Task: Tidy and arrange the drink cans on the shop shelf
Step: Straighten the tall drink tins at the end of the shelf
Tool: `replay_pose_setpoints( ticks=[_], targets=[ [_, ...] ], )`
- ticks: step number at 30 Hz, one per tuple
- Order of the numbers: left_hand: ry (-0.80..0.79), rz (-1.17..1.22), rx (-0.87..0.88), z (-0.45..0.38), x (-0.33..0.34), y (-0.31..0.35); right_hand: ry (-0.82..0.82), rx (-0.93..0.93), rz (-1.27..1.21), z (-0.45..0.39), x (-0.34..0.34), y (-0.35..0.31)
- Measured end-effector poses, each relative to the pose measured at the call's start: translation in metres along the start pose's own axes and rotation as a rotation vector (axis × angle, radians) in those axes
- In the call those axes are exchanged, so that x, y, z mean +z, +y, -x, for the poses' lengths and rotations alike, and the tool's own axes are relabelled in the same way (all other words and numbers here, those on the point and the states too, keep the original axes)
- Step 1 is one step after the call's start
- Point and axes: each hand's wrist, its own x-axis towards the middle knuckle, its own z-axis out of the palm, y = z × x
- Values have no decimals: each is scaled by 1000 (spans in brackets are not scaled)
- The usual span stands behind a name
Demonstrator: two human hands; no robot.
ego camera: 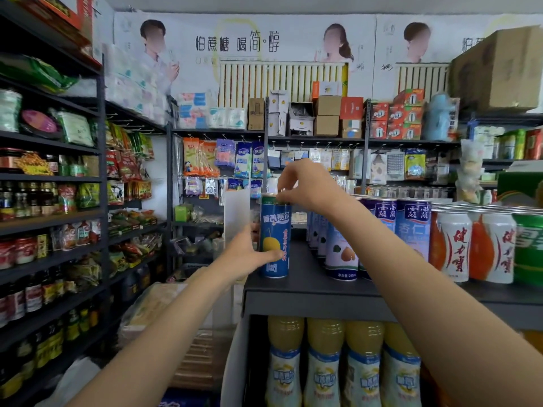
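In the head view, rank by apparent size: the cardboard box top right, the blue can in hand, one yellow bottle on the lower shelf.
1. Cardboard box, largest.
2. Yellow bottle, though it sits nearer the camera and is cut off.
3. Blue can, smallest.

Pale printed posters [264, 45] covered the back wall; dark metal shelving racks [101, 160] lined the left side; brown cardboard box [496, 69] sat top right.

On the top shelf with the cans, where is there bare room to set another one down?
Bare shelf top shows between the blue can, held by both the left hand and right hand, and the peach cans. Rightward it is crowded: red-and-white cans stand packed together.
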Motion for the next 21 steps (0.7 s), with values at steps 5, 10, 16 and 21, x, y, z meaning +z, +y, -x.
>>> replay_pose_setpoints(
  ticks=[5,10,16,21],
  targets=[
    [53,-64,18,3,8,-5,425,53,10,45,-18,25],
    [6,-25,17,8,10,-5,372,179,-21,88,6,46],
    [3,27,30,7,9,-8,118,198,-62,78,45,28],
    [-53,4,60,6,9,-5,48,269,-208,66,72,22]
  ],
)
